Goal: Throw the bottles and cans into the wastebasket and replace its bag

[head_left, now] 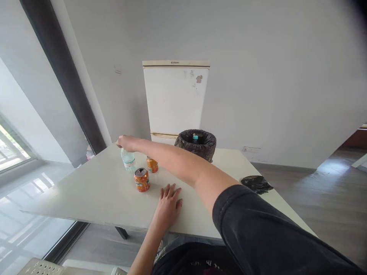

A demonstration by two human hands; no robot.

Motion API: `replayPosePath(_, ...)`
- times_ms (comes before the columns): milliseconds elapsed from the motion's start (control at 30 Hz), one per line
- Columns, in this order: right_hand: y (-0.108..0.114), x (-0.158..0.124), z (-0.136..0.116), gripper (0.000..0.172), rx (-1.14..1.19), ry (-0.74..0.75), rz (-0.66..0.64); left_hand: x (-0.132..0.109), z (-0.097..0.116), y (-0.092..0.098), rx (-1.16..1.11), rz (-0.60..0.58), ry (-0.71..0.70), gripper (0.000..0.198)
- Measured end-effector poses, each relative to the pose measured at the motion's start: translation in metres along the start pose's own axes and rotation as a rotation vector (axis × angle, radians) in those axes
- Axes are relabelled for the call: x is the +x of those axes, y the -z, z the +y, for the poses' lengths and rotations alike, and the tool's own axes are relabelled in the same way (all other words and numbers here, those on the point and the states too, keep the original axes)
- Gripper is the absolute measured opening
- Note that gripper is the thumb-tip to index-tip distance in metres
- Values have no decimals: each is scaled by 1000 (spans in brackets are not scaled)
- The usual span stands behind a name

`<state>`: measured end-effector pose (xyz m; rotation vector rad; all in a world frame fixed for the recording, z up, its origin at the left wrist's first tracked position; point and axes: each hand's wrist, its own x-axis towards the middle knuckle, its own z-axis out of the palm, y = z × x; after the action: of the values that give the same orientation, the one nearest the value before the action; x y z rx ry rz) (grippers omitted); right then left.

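Note:
My right hand (126, 142) reaches far across the white table (86, 191) and closes over the top of a clear plastic bottle (128, 160) standing upright. Next to the bottle stands an orange can (152, 164). A second orange can (142, 179) with an open top stands nearer to me. My left hand (169, 202) lies flat on the table with its fingers spread, just right of the nearer can, holding nothing.
A bin lined with a black bag (195, 143) stands at the table's far edge with a bottle cap showing inside. A crumpled black bag (256, 184) lies at the right edge. A white fridge (175, 99) stands against the wall behind. A window is on the left.

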<state>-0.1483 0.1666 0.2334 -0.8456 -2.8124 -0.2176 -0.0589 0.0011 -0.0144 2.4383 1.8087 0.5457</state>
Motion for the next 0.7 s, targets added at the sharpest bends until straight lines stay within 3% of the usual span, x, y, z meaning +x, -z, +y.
replayPosePath(100, 36, -15, 22, 23, -38, 146, 4, 1, -4, -7, 4, 17, -3, 47)
replayPosePath(233, 99, -54, 79, 26, -33, 132, 157, 2, -9, -18, 0, 63, -21, 47)
replayPosePath(333, 145, -99, 135, 29, -59, 67, 218, 1, -11, -23, -10, 89, -25, 47)
replayPosePath(467, 192, -175, 202, 28, -149, -146, 314, 0, -11, -22, -17, 102, -20, 47)
replayPosePath(567, 207, -228, 228, 35, -148, -271, 336, 0, -9, -18, -2, 88, -15, 46)
replayPosePath(700, 192, -269, 237, 25, -106, -355, 246, 1, -6, -14, 10, 88, -12, 46)
